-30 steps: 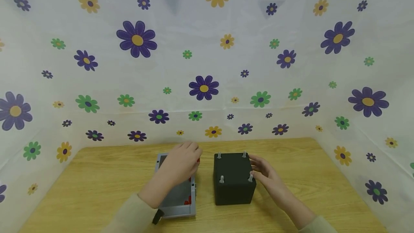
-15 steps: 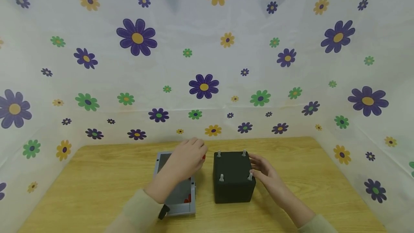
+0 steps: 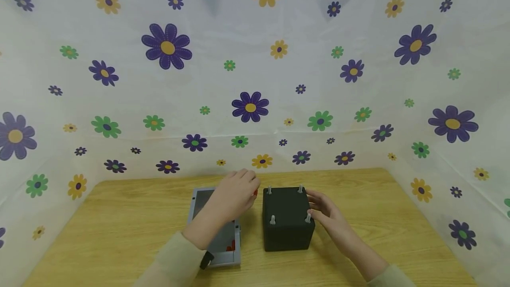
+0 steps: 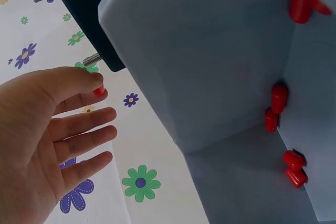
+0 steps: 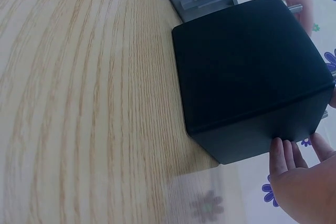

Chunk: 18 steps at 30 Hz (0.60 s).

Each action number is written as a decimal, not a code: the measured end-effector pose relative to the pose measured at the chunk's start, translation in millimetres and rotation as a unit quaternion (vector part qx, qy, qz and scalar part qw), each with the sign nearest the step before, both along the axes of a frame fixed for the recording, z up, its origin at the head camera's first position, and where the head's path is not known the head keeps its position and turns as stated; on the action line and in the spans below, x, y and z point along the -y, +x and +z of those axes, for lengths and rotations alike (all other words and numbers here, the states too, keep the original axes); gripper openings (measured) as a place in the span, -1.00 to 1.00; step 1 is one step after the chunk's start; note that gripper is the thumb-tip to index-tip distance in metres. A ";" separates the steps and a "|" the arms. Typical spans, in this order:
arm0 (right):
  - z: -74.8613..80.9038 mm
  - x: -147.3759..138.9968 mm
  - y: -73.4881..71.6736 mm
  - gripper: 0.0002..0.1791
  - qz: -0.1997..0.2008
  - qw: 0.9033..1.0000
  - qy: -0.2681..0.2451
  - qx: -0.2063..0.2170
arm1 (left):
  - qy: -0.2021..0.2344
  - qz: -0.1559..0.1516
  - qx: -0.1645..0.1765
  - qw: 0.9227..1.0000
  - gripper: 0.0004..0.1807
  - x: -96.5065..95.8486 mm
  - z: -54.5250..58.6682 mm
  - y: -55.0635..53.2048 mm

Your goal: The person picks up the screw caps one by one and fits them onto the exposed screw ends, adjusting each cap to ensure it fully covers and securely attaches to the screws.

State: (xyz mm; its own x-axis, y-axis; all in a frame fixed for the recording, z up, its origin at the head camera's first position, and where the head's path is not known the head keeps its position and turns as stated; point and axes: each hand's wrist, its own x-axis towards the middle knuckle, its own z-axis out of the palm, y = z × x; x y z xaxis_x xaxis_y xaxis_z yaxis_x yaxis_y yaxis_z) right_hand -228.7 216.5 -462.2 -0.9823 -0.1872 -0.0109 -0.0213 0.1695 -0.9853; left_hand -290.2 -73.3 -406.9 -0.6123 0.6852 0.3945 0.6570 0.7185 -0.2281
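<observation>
My left hand (image 3: 235, 196) pinches a small red cap (image 4: 99, 91) between thumb and index finger; the other fingers extend loosely. It is over the right side of a grey tray (image 3: 223, 258), to the left of a black box (image 3: 286, 211). Upright threaded bolts (image 3: 272, 219) stand at the corners of the box's top. On the box's right side rest the fingertips of my right hand (image 3: 332, 216), its thumb near the front right bolt. Several more red caps (image 4: 279, 98) lie inside the tray in the left wrist view. My left forearm hides part of the tray.
The wood-grain table (image 3: 370, 207) carries the tray and box side by side, with a narrow gap between. A white flower-print sheet (image 3: 215, 87) surrounds the table at the back and both sides.
My left hand has moved right with the red cap, away from the tray and closer to the box's far left bolt. My right hand and the box have stayed put.
</observation>
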 end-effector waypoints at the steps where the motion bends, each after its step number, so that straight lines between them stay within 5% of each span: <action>1: -0.2 -0.2 -0.2 -0.37 0.001 1.000 0.000 0.000 | 0.001 -0.001 0.001 1.000 -0.80 -0.7 0.6 0.0; 18: 1.9 0.1 1.2 -0.36 0.006 1.000 -0.003 -0.005 | 0.023 -0.020 -0.018 0.999 -0.74 -11.3 4.6 -3.9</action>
State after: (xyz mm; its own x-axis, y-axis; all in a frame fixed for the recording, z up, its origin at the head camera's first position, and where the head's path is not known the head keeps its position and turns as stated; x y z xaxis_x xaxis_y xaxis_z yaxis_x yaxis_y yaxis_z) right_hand -227.5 216.5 -460.3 -0.9802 -0.1981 -0.0005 -0.0326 0.1637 -0.9860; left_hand -294.1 -61.9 -402.3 -0.5693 0.6897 0.4474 0.6782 0.7016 -0.2186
